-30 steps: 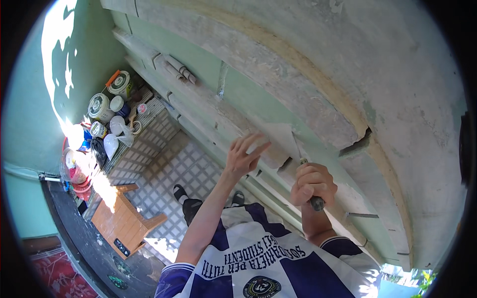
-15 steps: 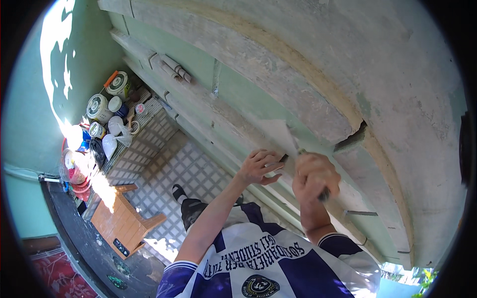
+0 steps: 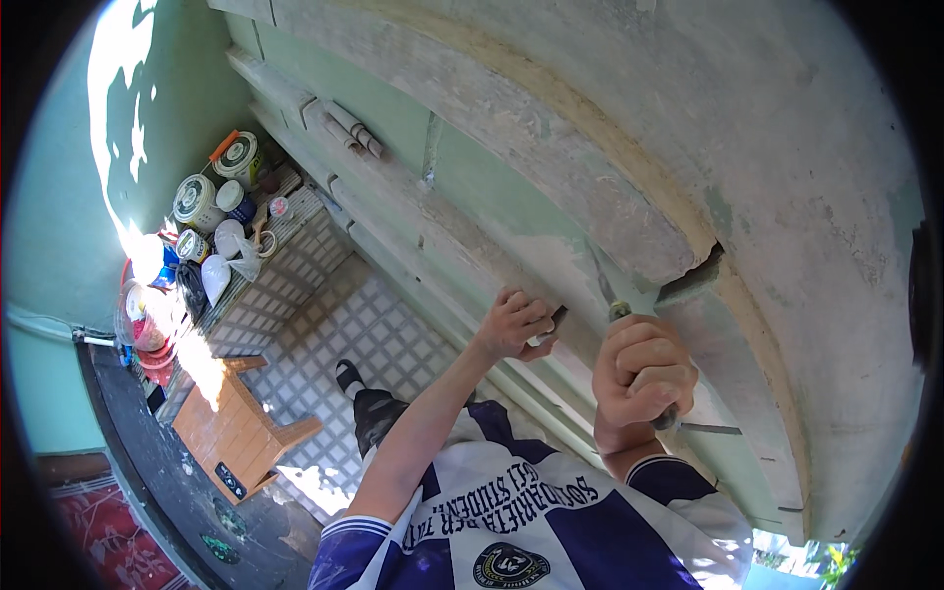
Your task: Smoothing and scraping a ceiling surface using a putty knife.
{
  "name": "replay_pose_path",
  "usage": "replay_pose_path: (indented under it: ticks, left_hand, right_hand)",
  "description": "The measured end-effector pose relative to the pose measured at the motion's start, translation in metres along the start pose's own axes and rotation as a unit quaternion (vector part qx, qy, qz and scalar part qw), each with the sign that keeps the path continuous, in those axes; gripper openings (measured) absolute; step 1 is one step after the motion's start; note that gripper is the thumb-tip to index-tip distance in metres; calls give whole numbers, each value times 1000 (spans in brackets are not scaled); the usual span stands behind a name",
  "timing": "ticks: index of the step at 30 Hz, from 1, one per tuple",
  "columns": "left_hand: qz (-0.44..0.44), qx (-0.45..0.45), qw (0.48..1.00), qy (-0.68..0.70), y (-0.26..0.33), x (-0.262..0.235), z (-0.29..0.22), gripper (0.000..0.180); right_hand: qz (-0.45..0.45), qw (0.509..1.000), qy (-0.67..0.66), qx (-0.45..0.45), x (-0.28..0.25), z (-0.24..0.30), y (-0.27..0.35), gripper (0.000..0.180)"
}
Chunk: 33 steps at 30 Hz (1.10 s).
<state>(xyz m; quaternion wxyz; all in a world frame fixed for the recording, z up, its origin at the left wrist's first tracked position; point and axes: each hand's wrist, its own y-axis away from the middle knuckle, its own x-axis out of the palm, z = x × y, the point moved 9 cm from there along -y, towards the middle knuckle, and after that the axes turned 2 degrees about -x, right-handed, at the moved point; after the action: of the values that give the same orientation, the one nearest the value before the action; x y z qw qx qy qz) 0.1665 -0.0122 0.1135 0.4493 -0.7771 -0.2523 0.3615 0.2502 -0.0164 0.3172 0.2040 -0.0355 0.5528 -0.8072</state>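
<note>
By the green wall [image 3: 482,197], our right hand [image 3: 644,369] grips the scraper [image 3: 619,310], blade [image 3: 601,277] pointing away and left; our left hand [image 3: 517,323] curls nearby, maybe empty, we can't tell.

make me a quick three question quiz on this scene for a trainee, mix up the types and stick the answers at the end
1. Which hand grips the scraper?

2. True or false: the tubs are at the left of the picture.

3. Where do the rolls lie?
a) on the tubs
b) on a ledge
c) under the scraper

Key: 1. the right hand; 2. true; 3. b
</note>
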Motion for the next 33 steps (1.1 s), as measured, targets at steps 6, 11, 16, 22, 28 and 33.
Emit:
replay_pose_path:
  ticks: [6, 11, 16, 22, 28, 33]
  left_hand:
    - [9, -5, 1000, -8, 1, 1, -1, 24]
    - [5, -14, 1000, -5, 2, -1, -3, 22]
    - [-7, -8, 1000, 11, -4, 2, -9, 22]
    - [-14, -24, 1000, 9, -1, -4, -5, 22]
    - [-18, -46, 999, 17, -5, -3, -2, 20]
    - [-21, -50, 998, 17, -7, -4, 0, 19]
  right_hand:
    - [12, 1000, 23, -18, 0, 7, 3, 40]
    - [46, 999, 8, -27, 16, 12, -2, 33]
    - [27, 999, 12, -30, 16, -14, -7, 29]
    - [48, 998, 18, -46, 17, 10, -1, 28]
    - [26, 999, -18, -29, 4, -3, -5, 30]
    - [8, 999, 28, -18, 10, 3, -7, 34]
